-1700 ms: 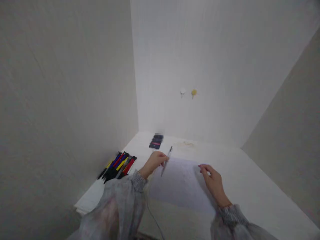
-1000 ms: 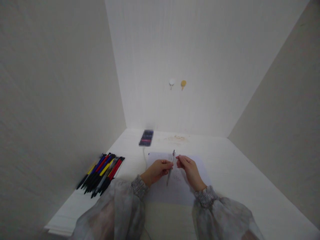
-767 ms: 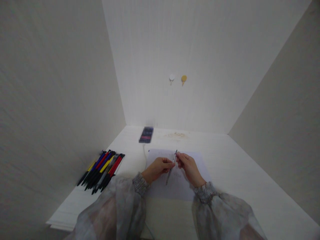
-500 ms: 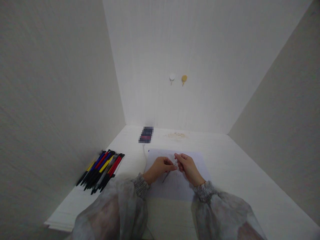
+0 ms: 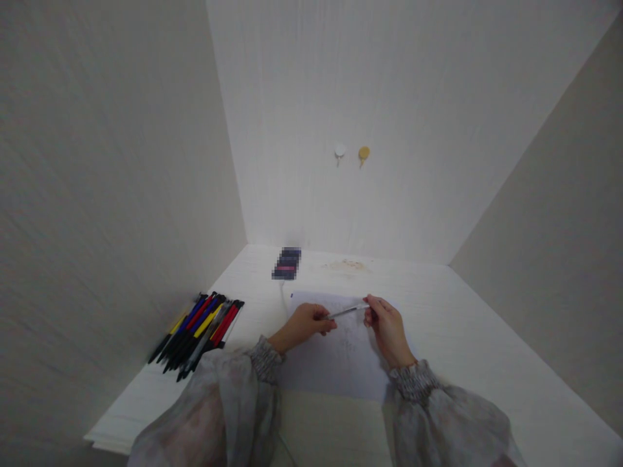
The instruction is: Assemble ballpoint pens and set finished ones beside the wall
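A slim, pale pen [image 5: 347, 311] with a dark stretch along its middle spans the gap between my hands, above a white sheet of paper [image 5: 335, 373]. My left hand [image 5: 306, 324] is closed around its left end, pinched between thumb and fingers. At the slightly higher right end, my right hand [image 5: 387, 324] grips it with thumb and fingertips. Whether the pen is whole or in parts I cannot tell. Faint grey marks show on the paper below.
Several pens [image 5: 199, 334] with black, red, blue and yellow parts lie in a pile by the left wall. A phone-like dark object [image 5: 287, 263], pixelated, lies at the back with a white cable [image 5: 283, 298]. Two small hooks [image 5: 364, 154] are on the back wall.
My hands have moved apart, the right one shifting right and the left slightly left. The pen now shows stretched between them; before, a thin dark piece pointed down from my left hand.
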Available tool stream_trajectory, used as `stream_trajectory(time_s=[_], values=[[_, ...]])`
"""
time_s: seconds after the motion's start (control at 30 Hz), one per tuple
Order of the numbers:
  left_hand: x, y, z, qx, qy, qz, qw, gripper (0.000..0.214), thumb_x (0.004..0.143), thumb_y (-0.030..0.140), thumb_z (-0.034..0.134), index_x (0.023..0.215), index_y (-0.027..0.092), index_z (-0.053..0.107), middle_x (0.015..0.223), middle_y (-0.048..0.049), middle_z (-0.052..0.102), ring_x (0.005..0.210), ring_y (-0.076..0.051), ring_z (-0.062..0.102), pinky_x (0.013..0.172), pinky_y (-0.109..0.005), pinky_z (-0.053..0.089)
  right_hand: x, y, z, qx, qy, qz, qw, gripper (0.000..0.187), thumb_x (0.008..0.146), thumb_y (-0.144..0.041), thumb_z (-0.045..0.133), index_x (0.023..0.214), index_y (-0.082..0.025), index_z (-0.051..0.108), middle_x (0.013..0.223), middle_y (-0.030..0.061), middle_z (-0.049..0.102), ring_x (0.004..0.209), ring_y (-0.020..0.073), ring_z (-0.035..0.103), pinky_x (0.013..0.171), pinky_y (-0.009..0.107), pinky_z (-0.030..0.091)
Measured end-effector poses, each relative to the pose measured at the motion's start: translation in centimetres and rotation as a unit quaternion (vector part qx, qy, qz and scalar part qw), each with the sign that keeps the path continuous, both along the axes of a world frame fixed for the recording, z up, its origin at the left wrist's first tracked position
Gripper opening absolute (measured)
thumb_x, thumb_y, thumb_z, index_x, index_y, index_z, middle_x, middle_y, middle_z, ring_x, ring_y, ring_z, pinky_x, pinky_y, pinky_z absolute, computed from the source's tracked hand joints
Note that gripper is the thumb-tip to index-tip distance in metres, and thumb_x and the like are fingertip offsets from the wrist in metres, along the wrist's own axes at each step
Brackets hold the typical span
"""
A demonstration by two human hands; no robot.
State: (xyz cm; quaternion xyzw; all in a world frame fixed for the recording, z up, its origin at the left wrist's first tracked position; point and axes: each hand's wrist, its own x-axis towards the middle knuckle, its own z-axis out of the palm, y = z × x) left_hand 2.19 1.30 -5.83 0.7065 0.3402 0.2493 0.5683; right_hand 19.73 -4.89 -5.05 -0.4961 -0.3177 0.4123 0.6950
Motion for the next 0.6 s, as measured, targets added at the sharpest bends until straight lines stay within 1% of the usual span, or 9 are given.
stream_trajectory(time_s=[0.07, 0.2, 0.37, 0.5, 0.6], values=[[-0.01, 0.11, 0.27, -0.033, -0.050, 0.027, 0.998, 0.028, 0.057, 0.036, 0.065, 0.070, 0.012, 0.060, 0.057, -0.0012, 0.059, 0.050, -0.009, 0.052, 0.052, -0.022, 0.041, 0.07, -0.06, -0.07, -0.004, -0.004, 0.004, 1.000, 0.026, 0.063, -0.042, 0.061, 0.067, -0.016, 0.058, 0.046, -0.0046, 0.046, 0.039, 0.0077, 0.039, 0.038, 0.022, 0.032], [-0.02, 0.28, 0.73, -0.073, -0.128, 0.089, 0.985, 0.030, 0.060, 0.035, 0.064, 0.077, 0.011, 0.058, 0.062, -0.0025, 0.061, 0.051, -0.010, 0.055, 0.053, -0.023, 0.043, -0.14, -0.34, 0.11, 0.000, -0.008, 0.017, 1.000, 0.026, 0.063, -0.042, 0.061, 0.066, -0.016, 0.057, 0.047, -0.0044, 0.046, 0.040, 0.0075, 0.039, 0.039, 0.022, 0.031], [-0.17, 0.66, 0.30, -0.126, -0.166, 0.103, 0.973, 0.028, 0.064, 0.037, 0.061, 0.072, 0.011, 0.056, 0.062, -0.0033, 0.062, 0.052, -0.010, 0.057, 0.051, -0.022, 0.044, -0.18, -0.49, 0.02, 0.011, -0.041, 0.026, 0.999, 0.025, 0.063, -0.041, 0.062, 0.068, -0.016, 0.058, 0.050, -0.0034, 0.048, 0.042, 0.0081, 0.042, 0.041, 0.022, 0.033], [-0.22, 0.82, -0.02, -0.162, -0.178, 0.107, 0.965, 0.028, 0.062, 0.035, 0.064, 0.071, 0.010, 0.055, 0.062, -0.0039, 0.062, 0.054, -0.011, 0.058, 0.053, -0.023, 0.045, 0.00, -0.58, -0.19, 0.019, -0.116, 0.012, 0.993, 0.025, 0.067, -0.040, 0.059, 0.074, -0.016, 0.058, 0.055, -0.0018, 0.052, 0.046, 0.0096, 0.045, 0.046, 0.023, 0.037], [-0.20, 0.88, -0.01, -0.194, -0.186, 0.117, 0.956, 0.028, 0.062, 0.035, 0.065, 0.069, 0.010, 0.055, 0.059, -0.0038, 0.062, 0.053, -0.010, 0.057, 0.055, -0.023, 0.045, 0.08, -0.85, 0.07, 0.025, -0.188, 0.002, 0.982, 0.024, 0.068, -0.038, 0.057, 0.078, -0.017, 0.059, 0.054, -0.0013, 0.053, 0.050, 0.0120, 0.049, 0.053, 0.026, 0.041]])
